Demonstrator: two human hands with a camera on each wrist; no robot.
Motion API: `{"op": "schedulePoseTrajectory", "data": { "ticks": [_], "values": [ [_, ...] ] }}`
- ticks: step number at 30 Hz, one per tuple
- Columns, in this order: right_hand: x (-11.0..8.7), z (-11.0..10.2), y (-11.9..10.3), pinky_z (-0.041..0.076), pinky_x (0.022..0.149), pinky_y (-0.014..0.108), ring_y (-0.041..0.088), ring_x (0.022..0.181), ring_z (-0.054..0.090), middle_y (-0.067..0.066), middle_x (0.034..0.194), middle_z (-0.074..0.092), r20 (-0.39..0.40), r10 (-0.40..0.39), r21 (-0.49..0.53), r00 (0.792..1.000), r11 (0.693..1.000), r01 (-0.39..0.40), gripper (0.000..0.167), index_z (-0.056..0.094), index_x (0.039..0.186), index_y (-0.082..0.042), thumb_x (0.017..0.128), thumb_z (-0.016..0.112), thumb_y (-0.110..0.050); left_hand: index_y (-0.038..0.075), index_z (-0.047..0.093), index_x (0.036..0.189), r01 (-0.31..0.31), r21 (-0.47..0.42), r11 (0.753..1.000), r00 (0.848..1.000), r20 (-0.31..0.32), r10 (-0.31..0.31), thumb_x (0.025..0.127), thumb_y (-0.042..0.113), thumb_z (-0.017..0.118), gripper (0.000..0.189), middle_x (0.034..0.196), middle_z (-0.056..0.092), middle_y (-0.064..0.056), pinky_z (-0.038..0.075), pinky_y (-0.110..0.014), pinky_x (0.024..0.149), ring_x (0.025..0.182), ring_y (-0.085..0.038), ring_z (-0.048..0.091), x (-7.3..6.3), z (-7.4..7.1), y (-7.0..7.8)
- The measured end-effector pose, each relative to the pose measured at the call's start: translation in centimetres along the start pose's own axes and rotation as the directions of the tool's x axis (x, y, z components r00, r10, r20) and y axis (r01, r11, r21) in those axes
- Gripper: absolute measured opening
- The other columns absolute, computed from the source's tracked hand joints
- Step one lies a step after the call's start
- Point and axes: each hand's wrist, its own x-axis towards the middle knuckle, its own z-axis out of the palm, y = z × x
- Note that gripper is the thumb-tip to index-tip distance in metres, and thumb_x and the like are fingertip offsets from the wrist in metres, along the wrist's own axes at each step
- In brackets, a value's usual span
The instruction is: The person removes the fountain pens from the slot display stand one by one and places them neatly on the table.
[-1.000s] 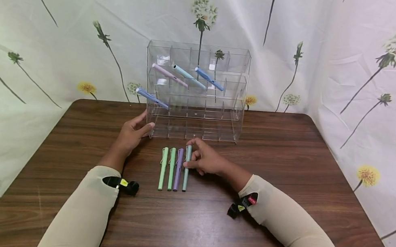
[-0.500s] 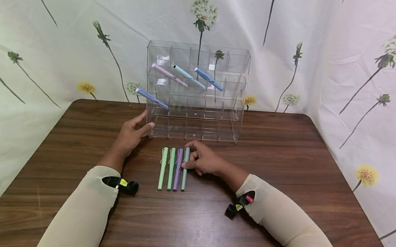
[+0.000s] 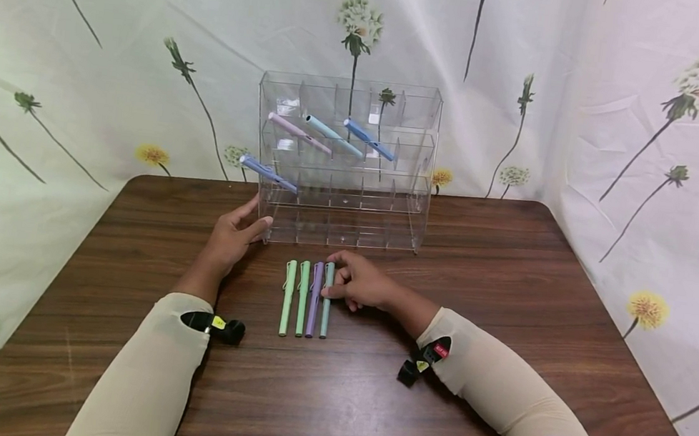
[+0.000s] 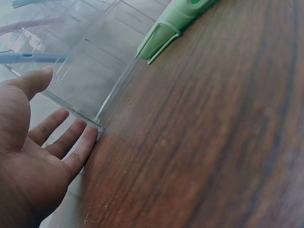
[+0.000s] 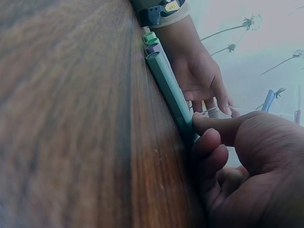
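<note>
My right hand pinches a teal pen lying on the table, its thumb on the pen's side and a fingertip at the cap end. To its left, side by side, lie a purple pen, a green pen and a light green pen. The right wrist view shows the teal pen along the curled fingers. My left hand, fingers extended, rests against the lower left side of a clear acrylic rack. In the left wrist view its fingertips are at the rack's bottom edge.
The tiered rack bears a pink pen, a light blue pen and a blue pen on an upper tier, with a periwinkle pen lower left. Behind the wooden table hangs a flowered curtain.
The teal pen, in my right hand, has moved slightly left and toward me, ending near the purple pen with its ends about level with the row. My left hand has stayed at the rack.
</note>
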Motion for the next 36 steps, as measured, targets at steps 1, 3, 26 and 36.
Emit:
{"op": "schedulePoseTrajectory", "data": {
  "ticks": [1,3,26,36],
  "values": [
    [0.0,0.0,0.0,0.046,0.048,0.026,0.014,0.049,0.051,0.0,0.072,0.06,0.0,0.0,-0.001,1.0,1.0,0.0,0.073,0.037,0.161,0.0,0.102,0.078,-0.009,0.035,0.027,0.173,0.0,-0.001,1.0,1.0,-0.001,0.0,0.111,0.036,0.067,0.074,0.183,0.022,-0.002,0.051,-0.045,0.122,0.161,-0.032,0.041,0.0,0.0,0.0],
    [0.0,0.0,0.0,0.046,0.048,0.026,0.014,0.049,0.052,0.0,0.073,0.061,0.001,-0.002,-0.002,1.0,1.0,0.002,0.074,0.037,0.162,0.001,0.102,0.078,-0.009,0.035,0.027,0.173,-0.003,-0.001,1.0,1.0,-0.002,0.003,0.111,0.036,0.067,0.074,0.183,0.023,-0.003,0.051,-0.044,0.122,0.161,-0.033,0.041,0.0,0.0,0.0],
    [-0.5,-0.7,-1.5,0.044,0.048,0.023,0.012,0.052,0.048,-0.002,0.073,0.061,-0.033,-0.005,0.034,0.999,0.999,0.006,0.083,0.032,0.166,0.0,0.099,0.081,-0.006,0.036,0.029,0.172,-0.011,-0.001,1.0,1.0,-0.012,0.011,0.11,0.038,0.068,0.073,0.182,0.027,-0.004,0.058,-0.025,0.11,0.159,-0.033,0.045,0.3,-0.1,-0.1],
    [-0.1,-1.3,-3.8,0.046,0.049,0.027,0.012,0.05,0.046,0.001,0.077,0.06,-0.006,-0.093,-0.074,0.996,0.993,0.092,0.076,0.034,0.165,0.002,0.103,0.076,-0.007,0.034,0.029,0.173,-0.011,-0.01,1.0,1.0,-0.004,0.011,0.11,0.038,0.068,0.074,0.182,0.027,-0.006,0.057,-0.03,0.113,0.159,-0.033,0.044,0.4,-0.1,-0.3]
  ]
}}
